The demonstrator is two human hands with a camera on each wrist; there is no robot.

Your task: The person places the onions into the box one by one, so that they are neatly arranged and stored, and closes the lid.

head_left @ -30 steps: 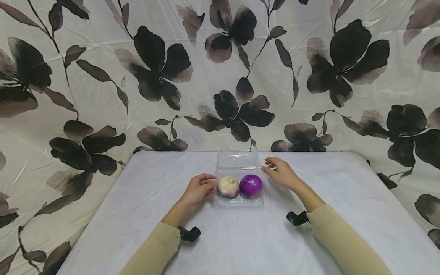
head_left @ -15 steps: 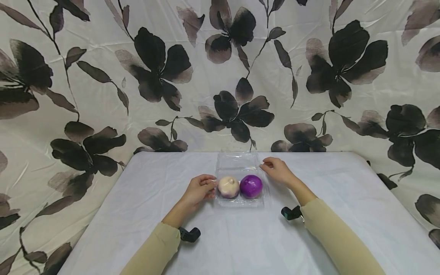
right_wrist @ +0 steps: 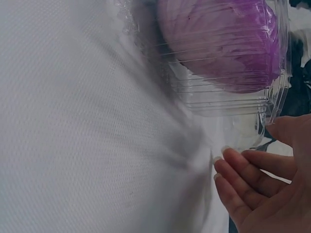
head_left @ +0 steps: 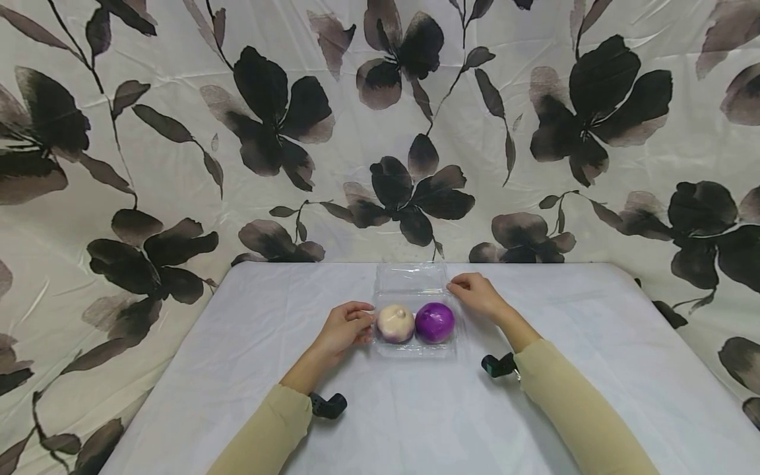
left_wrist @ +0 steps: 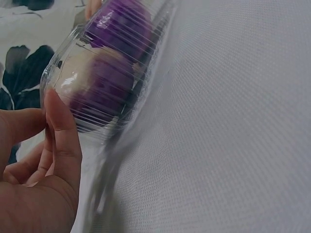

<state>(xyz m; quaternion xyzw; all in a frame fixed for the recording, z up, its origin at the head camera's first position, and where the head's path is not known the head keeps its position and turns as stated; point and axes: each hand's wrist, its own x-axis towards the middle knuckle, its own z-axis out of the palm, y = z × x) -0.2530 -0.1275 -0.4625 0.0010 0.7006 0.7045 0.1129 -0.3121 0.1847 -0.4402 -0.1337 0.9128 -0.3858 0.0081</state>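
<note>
We had the left grip [head_left: 343,330] pinching the left edge of a clear container [head_left: 413,352] on the desk [head_left: 231,349]. It held a cream ball [head_left: 395,323] (purple showed lower down) and, beside it, a purple ball [head_left: 435,323]. Our right grip [head_left: 477,293], thumb and fingers apart, was at the right edge of the lid [head_left: 411,278]; we couldn't tell whether it had hold.

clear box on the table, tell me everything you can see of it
The clear box looks like thin, shiny plastic with ribbed walls. It stands open on the white table, lid folded back toward the far edge. In the base sit a round cream-and-purple item and a round purple item, side by side. The left hand pinches its left rim; the right hand is at the lid's right side, contact unclear.
</note>
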